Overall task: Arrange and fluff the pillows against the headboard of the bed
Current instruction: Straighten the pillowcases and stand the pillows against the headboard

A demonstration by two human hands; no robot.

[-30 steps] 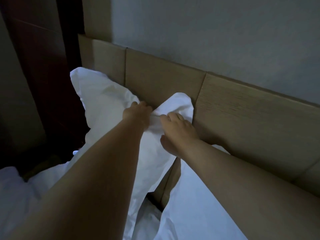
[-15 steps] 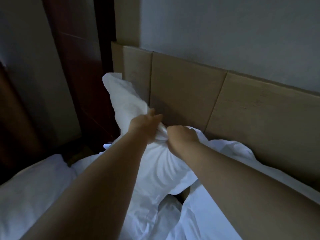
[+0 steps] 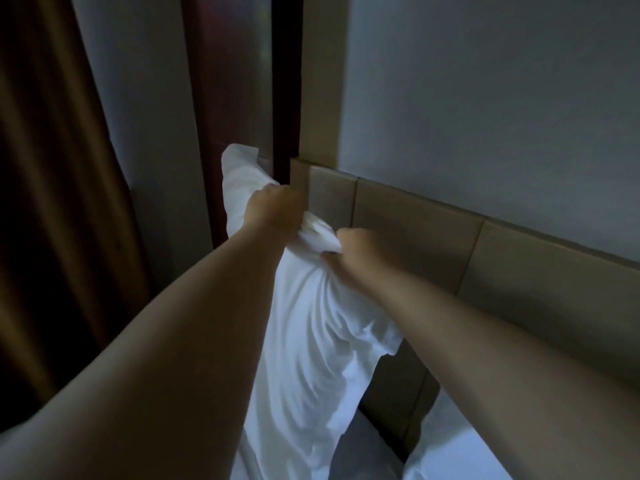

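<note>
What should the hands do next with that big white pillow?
Probably lower the soft white pillow to rest against the tan panelled headboard. The left hand and right hand both grip its bunched top edge, holding it up at the headboard's left end.

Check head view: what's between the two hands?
A bunched ridge of the pillow top edge spans the gap; left hand and right hand each grip it. Headboard sits behind.

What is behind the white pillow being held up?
Behind the pillow are the tan headboard panels and a dark red wooden panel. Both the left hand and right hand grip its top. The headboard part directly behind it is covered.
</note>
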